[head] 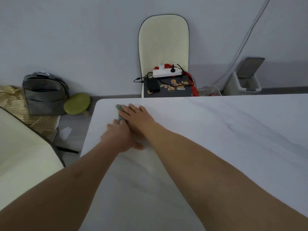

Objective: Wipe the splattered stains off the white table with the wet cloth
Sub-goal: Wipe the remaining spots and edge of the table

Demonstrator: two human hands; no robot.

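A grey backpack [44, 93] leans on the wall at far left, a green disc [77, 102] beside it. On the white tabletop [216, 139], near its far-left corner, the left hand [117, 136] touches the green cloth [120, 112] with its fingertips; whether its grip holds it, I cannot tell. The right hand [135, 116] presses flat on the cloth, fingers straight

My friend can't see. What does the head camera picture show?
Two bare hands, left hand and right hand, press a greenish cloth on the far left corner of a white table. Behind the table stands a cream chair.
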